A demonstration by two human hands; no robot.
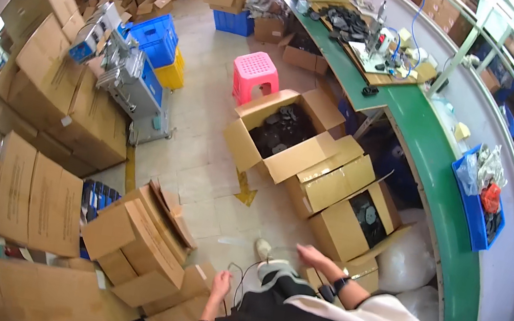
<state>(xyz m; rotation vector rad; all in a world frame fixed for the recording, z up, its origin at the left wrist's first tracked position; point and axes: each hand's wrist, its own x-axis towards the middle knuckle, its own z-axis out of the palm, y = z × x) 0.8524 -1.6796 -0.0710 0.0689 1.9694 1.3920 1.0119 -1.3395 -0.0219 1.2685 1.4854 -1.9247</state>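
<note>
Low in front of my body, my left hand (pixel 221 283) is closed, its fingertips drawn together. A thin dark cord (pixel 242 276) loops beside it; whether the fingers hold that cord I cannot tell. Farther forward and to the right, my right hand (pixel 309 255) is also closed, held over the floor near a carton. A faint, see-through strip (pixel 236 242) shows left of the right hand, too blurred to name. The open carton (pixel 352 227) with dark flat pieces (pixel 367 219) in it lies just beyond my right hand. Both wrists wear dark bands.
Ahead stands a larger open carton (pixel 324 148) of black parts, with a pink stool (pixel 255 74) behind it. A green workbench (pixel 432 160) curves along the right. Folded cartons (pixel 140 236) stand at my left; a grey-blue machine (pixel 136 87) lies beyond them.
</note>
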